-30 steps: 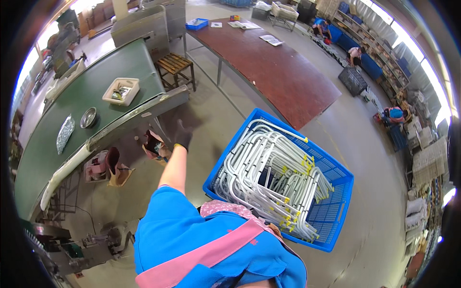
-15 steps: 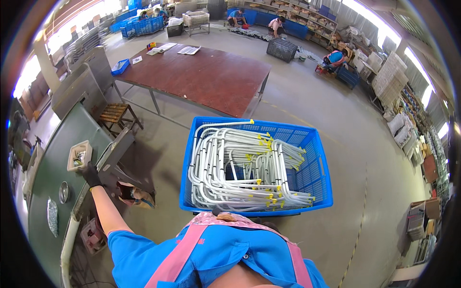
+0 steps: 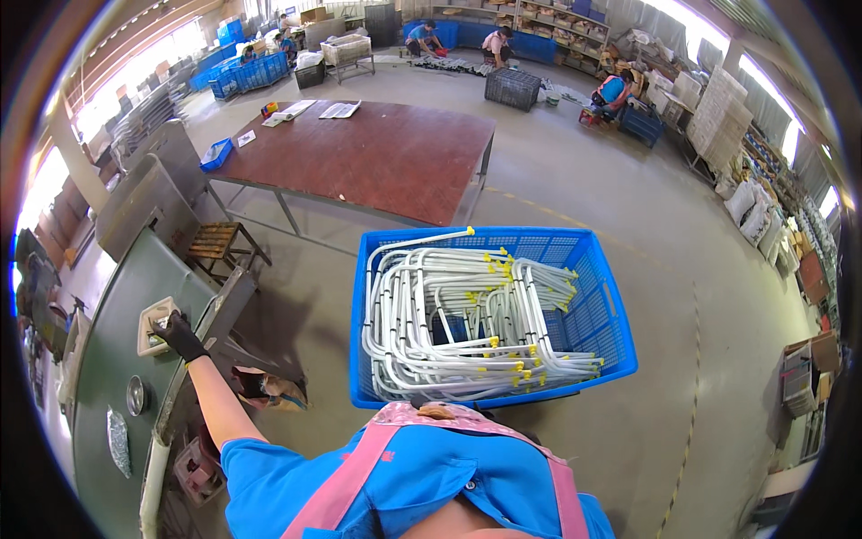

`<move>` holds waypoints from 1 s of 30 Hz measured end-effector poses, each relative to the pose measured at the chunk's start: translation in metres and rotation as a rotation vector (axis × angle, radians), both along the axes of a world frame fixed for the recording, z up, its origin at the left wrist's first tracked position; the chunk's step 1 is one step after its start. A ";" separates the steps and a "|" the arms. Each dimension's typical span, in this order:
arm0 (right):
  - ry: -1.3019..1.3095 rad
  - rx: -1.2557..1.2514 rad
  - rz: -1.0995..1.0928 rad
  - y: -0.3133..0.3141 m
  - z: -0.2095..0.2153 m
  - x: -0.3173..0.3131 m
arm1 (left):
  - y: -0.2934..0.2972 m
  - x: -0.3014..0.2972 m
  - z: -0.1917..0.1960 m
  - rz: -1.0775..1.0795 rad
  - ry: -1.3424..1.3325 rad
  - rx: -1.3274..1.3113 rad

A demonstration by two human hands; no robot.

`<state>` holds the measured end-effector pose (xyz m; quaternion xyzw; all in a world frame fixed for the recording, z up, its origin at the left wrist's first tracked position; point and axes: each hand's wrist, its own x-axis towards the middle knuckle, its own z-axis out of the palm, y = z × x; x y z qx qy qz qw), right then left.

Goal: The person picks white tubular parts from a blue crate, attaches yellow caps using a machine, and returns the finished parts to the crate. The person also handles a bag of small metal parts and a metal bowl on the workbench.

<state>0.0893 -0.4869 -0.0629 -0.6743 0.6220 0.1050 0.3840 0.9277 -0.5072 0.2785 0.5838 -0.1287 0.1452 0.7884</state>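
Observation:
My left hand, in a dark glove, reaches over the near right edge of a small cream tray. Its fingers look apart and dip among small parts in the tray, too small to name. The tray rests on a green-topped bench or belt to my left. Nearer to me on that surface are a round metal bowl and a clear packet of small pieces. My right hand is out of sight.
Before me stands a blue plastic crate of bent white tubes with yellow ends. Beyond it is a red-brown table; a wooden stool stands beside the green surface. Several people work farther back near a dark crate.
My left hand has moved from the tray's near edge farther over it, with the fingers now inside. The whole view has shifted slightly; the crate and tubes stay put.

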 end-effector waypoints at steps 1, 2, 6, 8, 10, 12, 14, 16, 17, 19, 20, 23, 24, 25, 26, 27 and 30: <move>0.001 -0.005 -0.002 -0.001 0.000 0.001 | -0.002 0.001 -0.001 -0.014 0.073 0.035; 0.011 -0.003 -0.022 -0.002 0.001 0.003 | -0.004 0.002 -0.002 -0.025 0.089 -0.010; 0.045 0.048 -0.126 -0.010 0.003 0.009 | -0.006 0.007 -0.001 -0.081 0.172 -0.133; 0.022 0.055 -0.116 -0.014 0.003 0.013 | -0.005 0.009 -0.001 -0.084 0.158 -0.123; 0.004 0.038 -0.090 -0.015 0.001 0.016 | -0.003 0.011 -0.004 -0.071 0.131 -0.146; -0.002 0.020 -0.066 -0.014 -0.002 0.019 | -0.002 0.015 -0.009 -0.043 0.071 -0.108; -0.010 0.010 -0.043 -0.014 -0.005 0.020 | -0.001 0.019 -0.017 -0.065 0.076 -0.184; -0.017 -0.005 -0.024 -0.018 -0.006 0.018 | 0.002 0.024 -0.024 -0.057 0.040 -0.158; -0.018 -0.010 -0.001 -0.025 -0.008 0.020 | 0.002 0.025 -0.028 -0.043 0.152 -0.204; -0.013 -0.015 0.087 -0.035 -0.008 0.017 | 0.012 0.022 -0.029 0.053 -0.022 0.009; -0.013 -0.018 0.129 -0.041 -0.006 0.012 | 0.018 0.017 -0.027 0.141 -0.112 0.166; -0.003 -0.011 0.239 -0.064 -0.005 0.012 | 0.026 -0.008 -0.015 0.203 -0.134 0.218; 0.004 -0.006 0.278 -0.072 -0.003 0.013 | 0.026 -0.014 -0.010 0.134 -0.055 0.088; 0.006 -0.004 0.311 -0.078 -0.002 0.016 | 0.029 -0.017 -0.007 0.091 0.012 -0.017; 0.011 -0.007 0.324 -0.083 0.000 0.018 | 0.030 -0.017 -0.007 0.046 -0.032 -0.083; 0.013 -0.010 0.329 -0.085 0.002 0.020 | 0.040 -0.009 -0.007 0.146 -0.062 0.016; 0.003 -0.020 0.348 -0.086 0.006 0.022 | 0.082 0.025 -0.031 0.481 -0.466 0.849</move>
